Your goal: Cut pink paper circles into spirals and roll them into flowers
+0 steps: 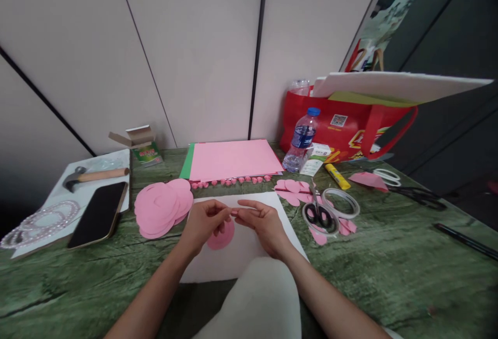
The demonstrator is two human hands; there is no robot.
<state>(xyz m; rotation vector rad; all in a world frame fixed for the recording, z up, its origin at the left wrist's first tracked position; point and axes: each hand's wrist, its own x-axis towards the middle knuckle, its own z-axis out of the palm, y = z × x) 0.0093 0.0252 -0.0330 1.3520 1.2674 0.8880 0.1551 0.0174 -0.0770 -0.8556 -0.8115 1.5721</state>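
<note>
My left hand (204, 222) and my right hand (261, 221) meet fingertip to fingertip above a white sheet (241, 253) on the green table. Both hands pinch something small between them that I cannot make out. Under my left hand lies a pink paper disc (222, 238), partly hidden by the fingers. A pile of bigger pink paper discs (161, 206) lies to the left of the sheet. A row of tiny pink pieces (231, 181) runs along the front edge of a pink paper stack (233, 158).
Scissors (319, 212) and tape rolls (342, 201) lie to the right among pink cut-outs (291, 188). A glue stick (336, 176), water bottle (302, 139) and red bag (350, 126) stand behind. At left are a phone (99, 213), hammer (93, 175), beads (42, 222) and small box (142, 144).
</note>
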